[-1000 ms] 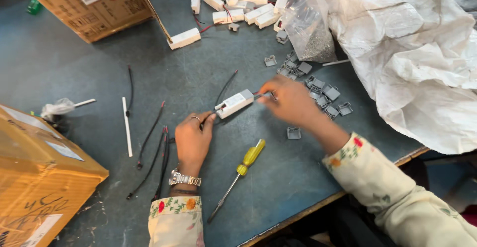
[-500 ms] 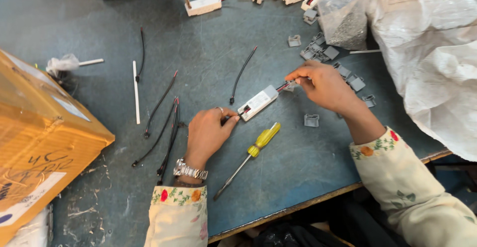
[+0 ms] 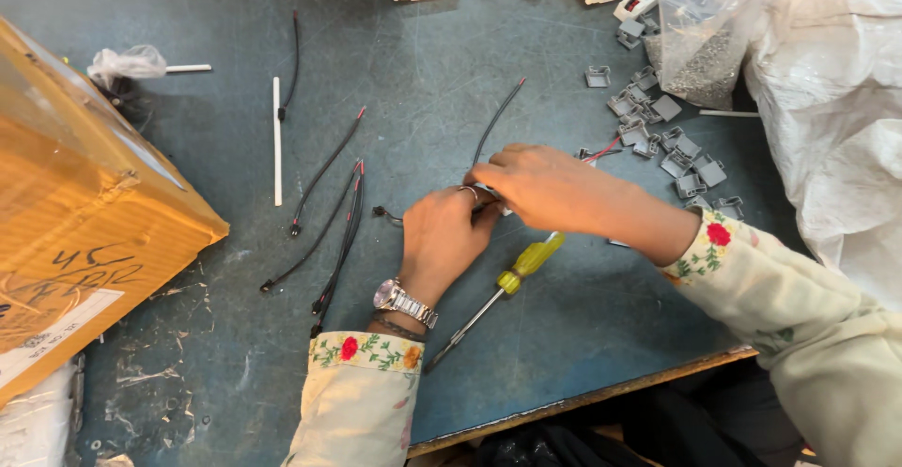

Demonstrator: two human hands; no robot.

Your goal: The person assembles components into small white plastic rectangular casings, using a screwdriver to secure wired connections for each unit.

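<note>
Together our left hand (image 3: 442, 232) and right hand (image 3: 540, 185) close over a small white part (image 3: 505, 210), mostly hidden, steadying it on the bench (image 3: 564, 335) beside the yellow-handled screwdriver (image 3: 503, 284).

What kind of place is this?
Probably a small workshop where electrical parts are put together: black wires, little grey plastic clips and a yellow-handled screwdriver lie on a scuffed blue-grey workbench.

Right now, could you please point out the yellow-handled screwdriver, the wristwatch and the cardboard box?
yellow-handled screwdriver (image 3: 528, 262): head view, on the yellow handle.
wristwatch (image 3: 391, 295): head view, on the round face, worn on the left wrist.
cardboard box (image 3: 85, 213): head view, on the brown top face.
</note>
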